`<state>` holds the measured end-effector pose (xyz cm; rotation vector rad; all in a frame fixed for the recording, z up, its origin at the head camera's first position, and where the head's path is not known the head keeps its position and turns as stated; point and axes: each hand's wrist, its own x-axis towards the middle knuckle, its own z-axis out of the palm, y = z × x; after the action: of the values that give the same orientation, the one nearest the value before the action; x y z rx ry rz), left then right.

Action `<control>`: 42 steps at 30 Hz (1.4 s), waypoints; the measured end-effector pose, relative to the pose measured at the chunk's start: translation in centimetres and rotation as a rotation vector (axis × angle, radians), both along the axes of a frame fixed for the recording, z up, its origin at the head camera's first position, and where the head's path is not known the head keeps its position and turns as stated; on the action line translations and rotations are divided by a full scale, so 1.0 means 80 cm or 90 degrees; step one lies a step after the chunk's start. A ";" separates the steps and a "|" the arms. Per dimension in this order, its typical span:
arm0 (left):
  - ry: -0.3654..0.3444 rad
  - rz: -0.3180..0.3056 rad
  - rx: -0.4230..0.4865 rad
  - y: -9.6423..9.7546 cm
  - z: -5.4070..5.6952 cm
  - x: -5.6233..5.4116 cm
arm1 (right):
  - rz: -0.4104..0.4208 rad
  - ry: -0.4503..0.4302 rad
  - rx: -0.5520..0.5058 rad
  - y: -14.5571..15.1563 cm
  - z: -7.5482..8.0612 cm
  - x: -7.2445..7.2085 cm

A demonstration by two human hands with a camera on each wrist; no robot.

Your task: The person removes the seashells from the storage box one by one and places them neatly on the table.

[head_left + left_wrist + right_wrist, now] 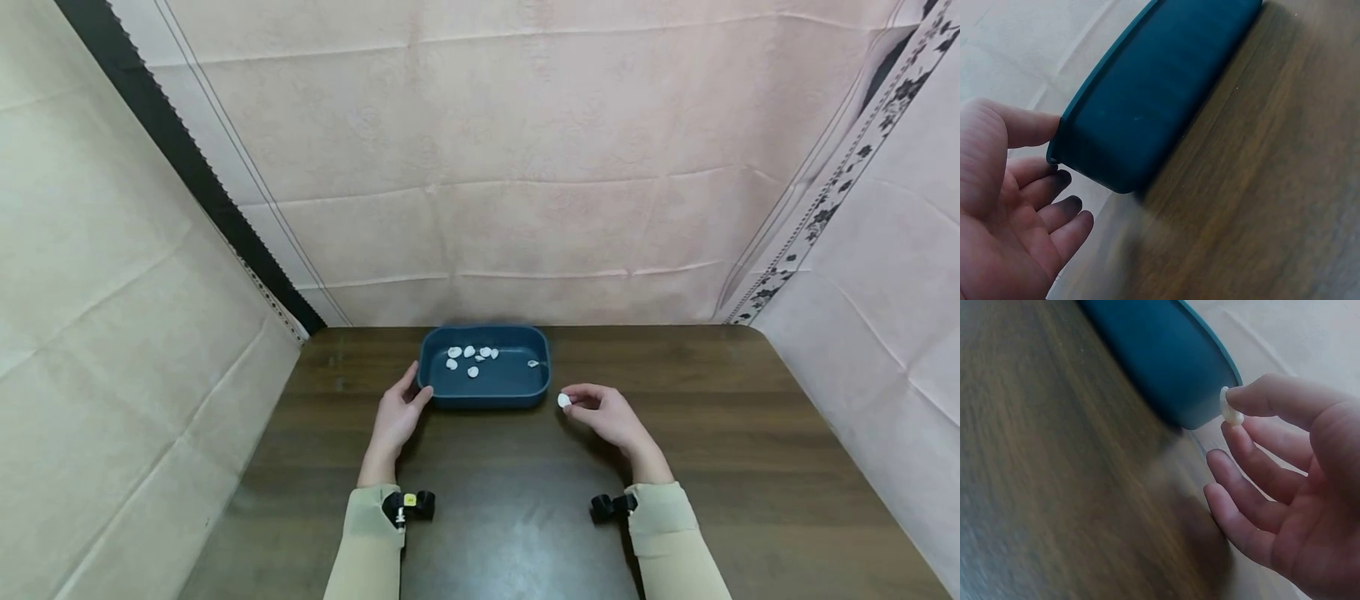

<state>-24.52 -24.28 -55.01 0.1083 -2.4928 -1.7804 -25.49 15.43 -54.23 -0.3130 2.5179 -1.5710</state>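
Observation:
A dark blue rectangular tray [491,398] sits near the table's far edge, with several small white shells [454,352] lying inside, mostly in its left half. At the tray's near left corner my left hand [397,417] holds the rim between thumb and forefinger; its other fingers [1072,234] are loosely bent below. To the right of the tray, apart from it, my right hand [607,415] pinches one small white shell [1230,407] between thumb and forefinger. The shell is thin and curved in the right wrist view, and its exact kind is hard to tell.
The brown wooden table [510,467] spreads out around and in front of the tray. Pale creased cloth [525,167] hangs behind it and at both sides. A black wrist camera [408,504] is strapped to each sleeve.

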 end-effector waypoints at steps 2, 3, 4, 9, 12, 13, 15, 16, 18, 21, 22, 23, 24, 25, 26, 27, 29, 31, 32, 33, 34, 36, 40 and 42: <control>-0.001 -0.001 0.001 0.000 0.001 -0.002 | -0.007 -0.004 -0.002 0.002 0.001 -0.001; -0.001 -0.001 0.002 0.000 0.003 -0.003 | -0.012 -0.006 -0.003 0.004 0.002 -0.001; -0.001 -0.002 0.003 0.000 0.004 -0.004 | -0.015 -0.008 -0.006 0.005 0.002 -0.002; -0.003 0.006 0.007 -0.001 0.010 -0.006 | -0.012 -0.024 -0.003 0.011 0.006 -0.004; -0.007 0.008 0.008 -0.002 0.013 -0.004 | -0.014 -0.032 0.004 0.014 0.005 -0.005; -0.007 0.008 0.007 -0.002 0.013 -0.004 | -0.014 -0.031 0.007 0.014 0.005 -0.006; -0.006 0.008 0.006 -0.002 0.014 -0.003 | -0.019 -0.030 0.014 0.015 0.003 -0.007; -0.006 0.008 0.006 -0.002 0.014 -0.002 | -0.020 -0.028 0.019 0.015 0.002 -0.007; -0.003 0.007 0.002 -0.003 0.015 -0.001 | -0.017 -0.022 0.034 0.016 0.001 -0.007; -0.002 0.005 0.000 -0.003 0.013 -0.001 | -0.019 -0.014 0.056 0.017 0.000 -0.006; -0.002 0.004 -0.001 -0.003 0.012 -0.001 | -0.015 -0.009 0.063 0.017 0.000 -0.005; -0.003 0.003 -0.002 -0.004 0.011 -0.001 | -0.013 -0.006 0.070 0.017 0.000 -0.005; -0.004 0.004 -0.001 -0.004 0.010 -0.001 | -0.014 -0.004 0.074 0.017 0.000 -0.004; -0.006 0.004 0.000 -0.004 0.009 -0.001 | -0.013 -0.001 0.079 0.017 -0.001 -0.004; -0.007 0.004 0.000 -0.004 0.008 -0.001 | -0.012 0.000 0.083 0.017 -0.001 -0.004; -0.008 0.005 -0.001 -0.004 0.007 -0.001 | -0.011 0.001 0.085 0.017 -0.002 -0.004; -0.010 0.005 -0.001 -0.003 0.007 -0.001 | -0.013 0.000 0.087 0.017 -0.003 -0.004; -0.012 0.007 -0.002 -0.003 0.006 -0.001 | -0.014 -0.002 0.088 0.017 -0.005 -0.004; -0.012 0.008 -0.001 -0.003 0.006 -0.001 | -0.015 -0.004 0.089 0.017 -0.006 -0.004; -0.013 0.010 -0.001 -0.002 0.006 -0.001 | -0.016 -0.004 0.091 0.017 -0.007 -0.004; -0.012 0.010 0.001 -0.002 0.006 -0.001 | -0.018 -0.005 0.093 0.017 -0.007 -0.004; -0.012 0.010 0.002 -0.002 0.005 -0.001 | -0.020 -0.005 0.096 0.017 -0.009 -0.004; -0.014 0.010 0.005 0.000 0.004 -0.002 | -0.026 -0.003 0.102 0.018 -0.011 -0.003; -0.016 0.010 0.003 0.000 0.003 -0.002 | -0.027 -0.002 0.105 0.017 -0.011 -0.002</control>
<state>-24.70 -24.26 -54.79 0.1514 -2.4973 -1.7902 -25.68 16.82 -55.11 -0.2365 2.6476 -1.3646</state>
